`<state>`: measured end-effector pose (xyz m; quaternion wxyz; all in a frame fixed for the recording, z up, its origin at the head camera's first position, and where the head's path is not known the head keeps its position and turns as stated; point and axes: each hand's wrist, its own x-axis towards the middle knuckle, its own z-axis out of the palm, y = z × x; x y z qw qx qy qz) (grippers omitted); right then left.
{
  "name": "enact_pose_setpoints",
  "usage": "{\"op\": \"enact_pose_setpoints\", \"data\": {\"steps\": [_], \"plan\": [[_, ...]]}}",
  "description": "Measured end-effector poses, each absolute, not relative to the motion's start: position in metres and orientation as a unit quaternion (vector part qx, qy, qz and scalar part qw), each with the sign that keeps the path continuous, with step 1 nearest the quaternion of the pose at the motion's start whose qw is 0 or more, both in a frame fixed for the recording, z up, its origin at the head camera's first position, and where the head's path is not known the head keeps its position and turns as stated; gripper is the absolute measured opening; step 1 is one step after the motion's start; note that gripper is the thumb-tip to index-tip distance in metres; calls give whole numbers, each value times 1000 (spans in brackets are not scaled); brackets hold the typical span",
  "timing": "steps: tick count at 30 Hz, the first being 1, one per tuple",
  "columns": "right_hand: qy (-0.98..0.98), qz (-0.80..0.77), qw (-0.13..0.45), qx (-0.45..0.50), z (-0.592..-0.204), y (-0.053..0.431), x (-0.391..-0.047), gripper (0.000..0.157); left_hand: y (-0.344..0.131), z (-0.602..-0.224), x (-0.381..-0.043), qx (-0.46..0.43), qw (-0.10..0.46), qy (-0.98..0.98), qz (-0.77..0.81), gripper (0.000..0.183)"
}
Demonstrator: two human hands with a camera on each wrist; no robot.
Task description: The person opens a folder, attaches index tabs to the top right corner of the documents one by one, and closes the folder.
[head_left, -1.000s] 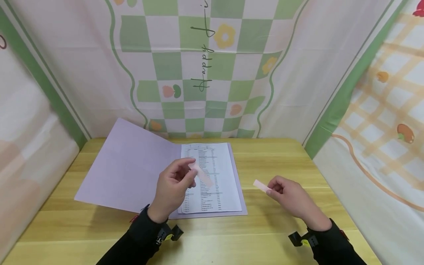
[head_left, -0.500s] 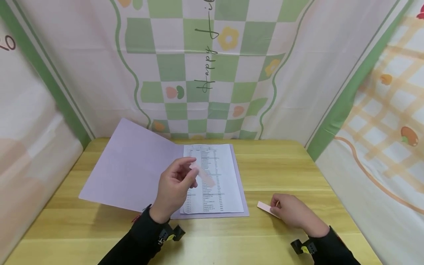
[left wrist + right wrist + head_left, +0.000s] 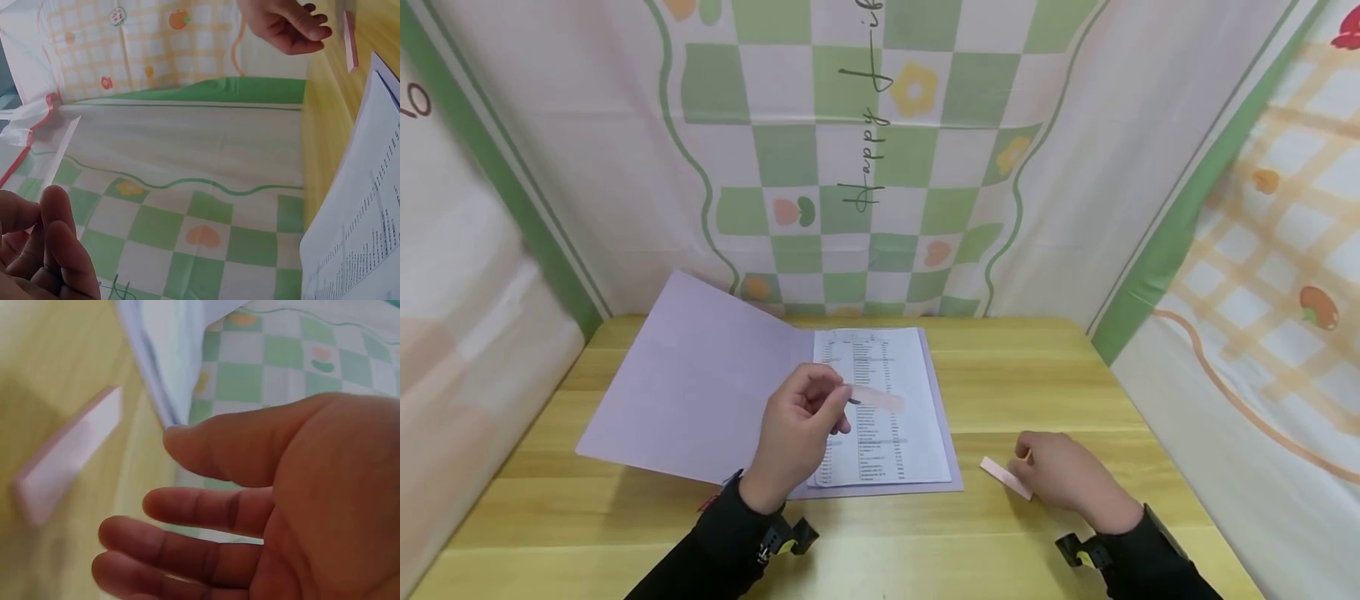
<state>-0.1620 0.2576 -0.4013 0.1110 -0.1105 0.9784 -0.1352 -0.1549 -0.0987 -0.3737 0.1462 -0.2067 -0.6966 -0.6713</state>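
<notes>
Wooden table (image 3: 1037, 358), inspected remotely: I find the left hand (image 3: 801, 425) pinching a pink strip (image 3: 880, 399) above the printed sheet (image 3: 887, 458), the strip's long axis pointing right, and the right hand (image 3: 1063, 473), fingers loose and empty, just right of a pink pad (image 3: 1005, 477) lying slanted on the wood, far-left to near-right.

The left hand (image 3: 801, 429) pinches a pale pink slip (image 3: 882, 399) above an open lilac folder (image 3: 700, 383); the right hand (image 3: 1063, 471) lies beside a pink strip (image 3: 1004, 477).
</notes>
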Motion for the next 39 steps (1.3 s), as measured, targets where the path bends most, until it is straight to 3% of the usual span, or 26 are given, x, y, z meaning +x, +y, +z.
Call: {"op": "enact_pose_setpoints", "data": {"steps": [12,16,25,27,33,39], "plan": [[957,-211,20,-198,-347,200,-179,9,-86,-359,-163,-206,81,-714,-664,5],[938,-268,2,-222,-329,182,-185,8,-80,-353,-168,-195,85,-732,-648,6],[892,-365,-42,-263,-299,151,-197,48,-71,-337,-180,-133,100,-757,-632,6],[889,-367,-55,-269,-297,147,-203,45,-69,-335,-185,-131,88,-751,-641,7],[894,-365,-60,-254,-296,149,-223,14,-61,-327,-206,-128,73,-757,-636,7],[882,-419,-7,-218,-299,156,-245,19,-58,-316,-235,-108,60,-801,-585,9]]}}
